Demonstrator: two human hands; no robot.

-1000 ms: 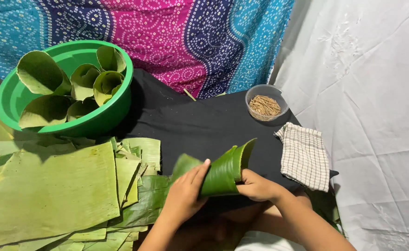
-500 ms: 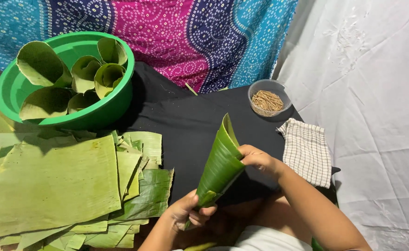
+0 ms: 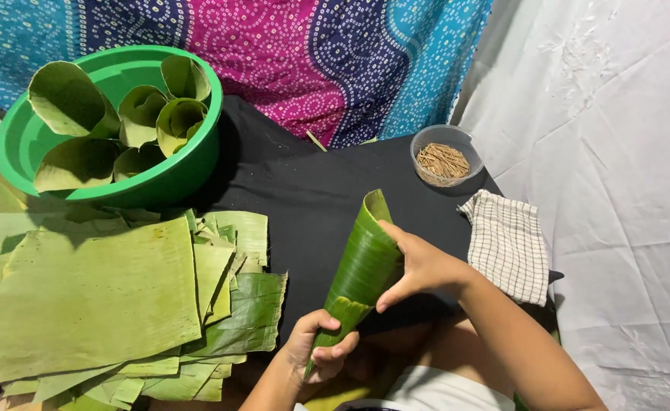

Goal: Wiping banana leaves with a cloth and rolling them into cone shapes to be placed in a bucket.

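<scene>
I hold a banana leaf rolled into a cone (image 3: 361, 270) over the black cloth, its wide mouth pointing up and away. My left hand (image 3: 321, 346) grips the narrow tip at the bottom. My right hand (image 3: 418, 266) wraps the cone's right side near the middle, thumb and fingers pressed on the leaf. A pile of flat cut banana leaves (image 3: 99, 304) lies just left of my hands.
A green bowl (image 3: 186, 167) at the back left holds several finished leaf cones (image 3: 148, 114). A small clear bowl of thin wooden sticks (image 3: 443, 160) stands at the back right. A checked cloth (image 3: 508, 243) lies beside my right arm. Patterned fabric hangs behind.
The leaf went from a loose roll lying sideways to a tight upright cone. My left hand slid down to its tip; my right hand stays on its side.
</scene>
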